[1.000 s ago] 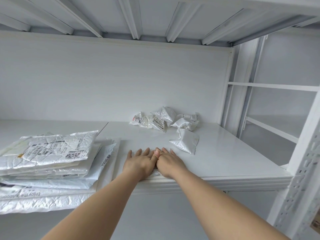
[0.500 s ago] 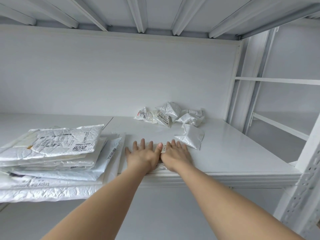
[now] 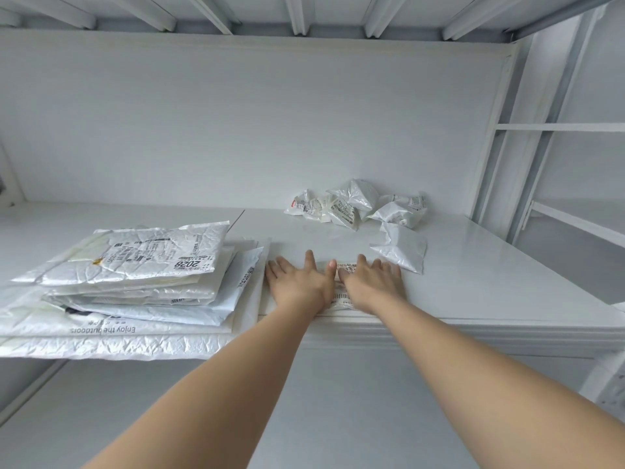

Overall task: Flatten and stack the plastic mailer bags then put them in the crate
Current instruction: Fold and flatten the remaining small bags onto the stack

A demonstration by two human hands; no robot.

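My left hand [image 3: 299, 282] and my right hand [image 3: 372, 282] lie side by side, fingers straight and spread, pressing a small white mailer bag [image 3: 342, 297] flat on the white shelf [image 3: 490, 282] near its front edge. Only the bag's barcode label shows between the hands. To the left sits a stack of flattened white mailer bags [image 3: 135, 286], the top one printed "2028". A folded bag [image 3: 400, 248] lies just right of my right hand. Several crumpled bags [image 3: 358, 206] are heaped at the back of the shelf. No crate is in view.
The shelf belongs to a white metal rack; an upright post [image 3: 527, 147] stands at the right, with another shelf [image 3: 575, 218] beyond it. The rack's upper deck [image 3: 304, 15] hangs overhead. A white wall backs the shelf.
Both hands have slid forward and spread apart over the small bag, fingers fanning out. The camera has moved closer and slightly left.
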